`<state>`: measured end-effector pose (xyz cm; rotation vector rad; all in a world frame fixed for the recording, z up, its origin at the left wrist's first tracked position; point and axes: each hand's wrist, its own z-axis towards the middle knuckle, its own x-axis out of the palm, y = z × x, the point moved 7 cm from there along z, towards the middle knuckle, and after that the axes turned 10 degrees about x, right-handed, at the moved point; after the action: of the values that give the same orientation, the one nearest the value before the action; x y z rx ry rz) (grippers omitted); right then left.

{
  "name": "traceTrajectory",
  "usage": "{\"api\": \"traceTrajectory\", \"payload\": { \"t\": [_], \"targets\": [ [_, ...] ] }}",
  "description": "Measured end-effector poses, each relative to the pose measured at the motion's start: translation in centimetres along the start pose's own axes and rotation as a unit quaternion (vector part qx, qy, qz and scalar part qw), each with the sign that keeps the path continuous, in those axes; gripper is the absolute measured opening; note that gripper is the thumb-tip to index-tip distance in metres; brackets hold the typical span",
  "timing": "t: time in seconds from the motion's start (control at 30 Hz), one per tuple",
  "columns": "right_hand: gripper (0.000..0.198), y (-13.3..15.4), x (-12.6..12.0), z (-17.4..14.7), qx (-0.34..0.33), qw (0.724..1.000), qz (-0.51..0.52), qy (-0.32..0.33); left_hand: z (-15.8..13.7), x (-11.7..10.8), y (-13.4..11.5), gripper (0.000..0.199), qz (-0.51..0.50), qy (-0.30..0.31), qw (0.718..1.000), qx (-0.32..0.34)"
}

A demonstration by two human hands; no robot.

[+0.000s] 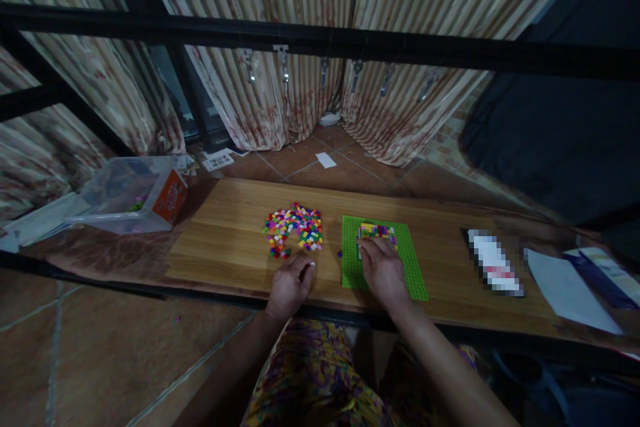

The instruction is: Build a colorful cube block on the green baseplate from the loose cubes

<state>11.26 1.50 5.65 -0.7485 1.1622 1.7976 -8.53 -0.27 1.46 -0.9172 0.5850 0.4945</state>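
Observation:
My left hand (291, 285) is closed in a pinch just in front of a pile of small coloured building bricks (300, 225). A tiny white brick (313, 263) shows at its fingertips. My right hand (383, 271) reaches over a green studded baseplate (413, 273), fingers bent together at the left edge of a patch of multicoloured bricks (379, 230) fixed on it. Part of that patch is under the hand, and whatever those fingertips hold is hidden. One dark blue brick (340, 254) lies alone on the wood, left of the baseplate.
The wooden board (215, 240) lies along a low table. On the left stands a clear plastic box (125, 193) with an orange label. A blurred-out flat object (495, 263) and white paper (565, 287) lie on the right. A black bar (320, 37) crosses beyond the table.

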Motion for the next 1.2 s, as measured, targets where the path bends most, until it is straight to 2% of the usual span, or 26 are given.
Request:
{"api": "traceTrajectory", "payload": {
  "t": [0.17, 0.3, 0.43, 0.63, 0.8, 0.97, 1.1, 1.2],
  "targets": [
    [0.026, 2.3, 2.9, -0.8, -0.007, 0.996, -0.044, 0.078, -0.1, 0.0, 0.0, 0.012, 0.005, 0.001, 1.000, -0.004],
    [0.022, 3.6, 4.6, -0.6, 0.001, 0.992, -0.082, 0.100, 0.0, -0.1, -0.2, 0.013, 0.013, -0.004, 1.000, 0.002],
    [0.021, 4.0, 5.1, -0.4, 0.013, 0.987, -0.127, 0.101, 0.0, -0.1, -0.3, 0.016, 0.012, -0.005, 1.000, 0.006],
    [0.026, 4.3, 5.2, -0.4, 0.029, 0.986, -0.123, 0.107, -0.1, 0.0, -0.1, 0.017, 0.018, -0.008, 1.000, 0.004],
    [0.031, 4.1, 4.3, -1.2, 0.010, 0.993, -0.067, 0.100, 0.0, -0.2, -0.2, 0.017, 0.022, -0.022, 0.999, 0.007],
    [0.032, 1.4, 1.2, -1.5, 0.054, 0.997, 0.029, 0.046, -0.1, -0.3, -0.1, 0.019, 0.049, -0.054, 0.997, 0.002],
    [0.031, -0.6, -0.5, -0.5, 0.069, 0.997, 0.029, 0.022, -0.2, -0.4, 0.1, 0.027, 0.058, -0.072, 0.996, -0.021],
    [0.034, -1.3, -0.7, 0.7, 0.059, 0.998, -0.007, 0.026, 0.0, 0.3, -0.6, 0.033, 0.040, -0.059, 0.997, -0.035]
  ]
}}
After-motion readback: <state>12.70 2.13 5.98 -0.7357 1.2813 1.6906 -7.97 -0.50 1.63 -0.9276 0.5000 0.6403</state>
